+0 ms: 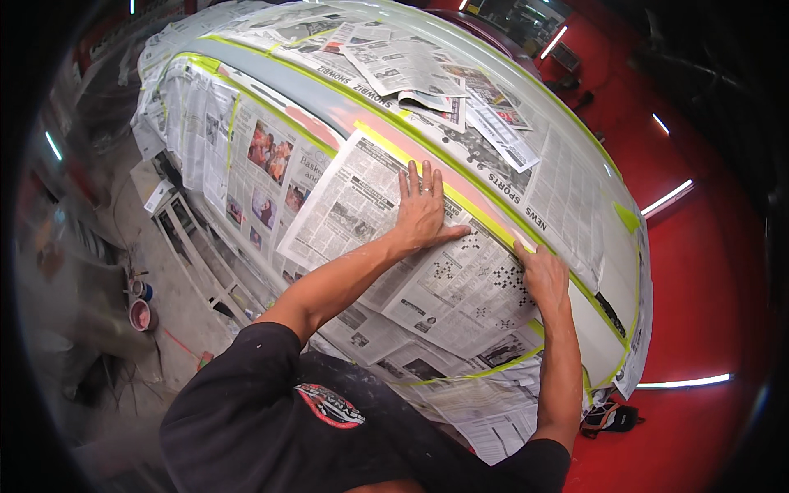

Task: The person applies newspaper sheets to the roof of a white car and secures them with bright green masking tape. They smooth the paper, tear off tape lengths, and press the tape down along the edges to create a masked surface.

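Observation:
A newspaper sheet (374, 185) lies against the side of a large curved vehicle body, with yellow-green masking tape (386, 146) along its upper edge. My left hand (422, 215) rests flat on this sheet, fingers spread just under the tape and a ring on one finger. Further right, my right hand (544, 278) is closed at the taped corner of the sheet, its fingers bent and one fingertip on the tape. What lies beneath those fingers is partly hidden. Between sheet and upper tape line shows a strip of pinkish and pale grey bodywork (316, 111).
More newspaper (567, 222) covers the upper panel, with loose folded sheets (403, 66) on top. A slatted frame (193, 234) stands on the concrete floor at left, near small tubs (142, 315). A black cap-like item (610, 417) lies on the shiny red floor (682, 329).

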### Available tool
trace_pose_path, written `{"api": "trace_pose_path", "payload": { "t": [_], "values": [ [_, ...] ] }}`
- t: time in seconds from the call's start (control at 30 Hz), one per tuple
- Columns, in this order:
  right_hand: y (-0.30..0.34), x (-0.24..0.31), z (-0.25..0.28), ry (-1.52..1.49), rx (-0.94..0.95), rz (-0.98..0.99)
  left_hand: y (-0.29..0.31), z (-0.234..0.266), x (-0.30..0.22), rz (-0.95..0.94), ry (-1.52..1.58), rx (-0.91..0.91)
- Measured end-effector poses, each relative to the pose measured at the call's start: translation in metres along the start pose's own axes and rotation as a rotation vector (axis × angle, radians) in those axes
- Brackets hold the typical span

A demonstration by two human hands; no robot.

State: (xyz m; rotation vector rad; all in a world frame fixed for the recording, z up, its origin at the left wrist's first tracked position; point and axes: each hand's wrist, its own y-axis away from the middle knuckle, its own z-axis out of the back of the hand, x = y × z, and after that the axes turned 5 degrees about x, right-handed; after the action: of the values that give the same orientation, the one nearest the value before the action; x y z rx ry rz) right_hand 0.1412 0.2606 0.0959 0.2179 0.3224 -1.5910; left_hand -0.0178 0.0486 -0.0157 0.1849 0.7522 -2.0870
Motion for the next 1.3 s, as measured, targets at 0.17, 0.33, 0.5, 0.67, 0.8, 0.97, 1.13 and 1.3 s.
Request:
{"api": "trace_pose_path", "payload": {
  "t": [0.17, 0.33, 0.5, 0.67, 0.8, 0.97, 1.13, 1.3],
  "values": [
    [-0.011, -0.002, -0.008, 0.04, 0.029, 0.022, 0.001, 0.004, -0.004, -0.001, -0.016, -0.014],
    [-0.021, 0.005, -0.015, 0.074, 0.023, 0.039, 0.016, -0.026, -0.023, -0.312, -0.084, -0.036],
    [-0.022, 0.005, -0.01, -0.014, 0.056, -0.014, 0.034, -0.055, -0.092, -0.535, -0.071, 0.018],
    [-0.007, -0.018, 0.025, -0.408, 0.121, -0.079, 0.039, -0.054, -0.108, -0.461, 0.07, 0.019],
    [0.025, -0.075, 0.034, -0.646, 0.094, -0.177, 0.037, -0.045, -0.106, -0.419, 0.022, 0.076],
    [0.085, -0.123, 0.001, -0.48, 0.157, -0.388, 0.038, -0.049, -0.113, -0.413, 0.027, 0.097],
    [0.08, -0.115, -0.023, -0.203, 0.12, -0.477, 0.037, -0.05, -0.116, -0.413, 0.023, 0.105],
    [0.07, -0.107, -0.039, -0.091, 0.028, -0.434, 0.039, -0.047, -0.117, -0.405, 0.002, 0.116]
  ]
}}
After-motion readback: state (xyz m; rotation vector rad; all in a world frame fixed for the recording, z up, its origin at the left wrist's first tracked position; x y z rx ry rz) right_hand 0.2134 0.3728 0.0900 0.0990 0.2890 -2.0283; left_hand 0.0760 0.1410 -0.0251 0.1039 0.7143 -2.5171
